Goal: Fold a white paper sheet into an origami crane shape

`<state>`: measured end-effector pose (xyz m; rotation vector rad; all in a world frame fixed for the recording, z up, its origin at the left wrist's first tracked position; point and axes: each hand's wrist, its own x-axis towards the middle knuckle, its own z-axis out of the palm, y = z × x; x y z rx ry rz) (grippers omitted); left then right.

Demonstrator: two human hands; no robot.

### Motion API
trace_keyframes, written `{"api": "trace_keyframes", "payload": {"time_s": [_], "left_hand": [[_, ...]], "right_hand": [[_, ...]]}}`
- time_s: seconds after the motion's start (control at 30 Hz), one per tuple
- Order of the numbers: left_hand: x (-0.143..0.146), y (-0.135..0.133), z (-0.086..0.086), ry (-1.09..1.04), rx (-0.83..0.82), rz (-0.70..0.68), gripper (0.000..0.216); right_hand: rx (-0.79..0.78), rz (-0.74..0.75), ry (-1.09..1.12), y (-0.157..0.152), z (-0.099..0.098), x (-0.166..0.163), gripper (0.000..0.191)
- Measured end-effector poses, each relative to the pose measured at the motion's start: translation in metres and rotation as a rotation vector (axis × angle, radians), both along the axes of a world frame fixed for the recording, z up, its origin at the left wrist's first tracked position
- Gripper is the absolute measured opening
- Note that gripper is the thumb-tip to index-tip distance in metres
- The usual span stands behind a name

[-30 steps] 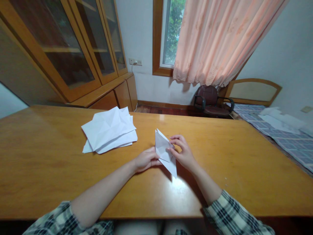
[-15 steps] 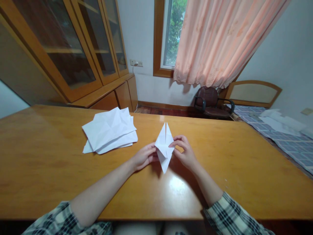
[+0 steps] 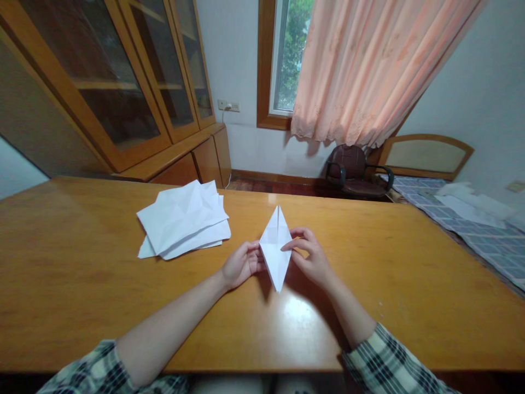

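Observation:
A folded white paper (image 3: pixel 275 257) in a long diamond shape is held just above the table, with a slit running down from its upper tip. My left hand (image 3: pixel 243 264) grips its left corner, thumb at the edge and fingers partly hidden behind the paper. On the opposite side my right hand (image 3: pixel 309 253) pinches the right corner, one fingertip lying on the front face. The diamond's front face looks flat, its lower point aimed toward me.
A stack of creased white paper sheets (image 3: pixel 182 221) lies on the wooden table (image 3: pixel 102 295), left of my hands. Beyond the table stand a glass-door cabinet (image 3: pixel 164 109), an office chair (image 3: pixel 353 169) and a bed (image 3: pixel 463 235).
The small flap that stuck out across the middle of the paper now lies flat, leaving a smooth diamond face. Both hands have stayed nearly in place.

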<state>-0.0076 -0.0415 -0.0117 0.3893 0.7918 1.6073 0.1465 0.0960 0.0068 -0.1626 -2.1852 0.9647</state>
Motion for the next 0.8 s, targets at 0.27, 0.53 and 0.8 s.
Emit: {"api": "trace_keyframes", "payload": {"time_s": [0.27, 0.53, 0.8], "left_hand": [[0.005, 0.003, -0.004, 0.261, -0.076, 0.054, 0.036], [0.003, 0.006, -0.006, 0.345, -0.076, 0.076, 0.040], [0.001, 0.003, -0.007, 0.564, -0.108, 0.020, 0.045]], "right_hand": [[0.033, 0.030, -0.015, -0.001, -0.003, 0.000, 0.028], [-0.004, 0.018, -0.011, -0.004, 0.006, 0.002, 0.025], [-0.429, -0.108, -0.006, -0.001, 0.002, -0.003, 0.031]]}}
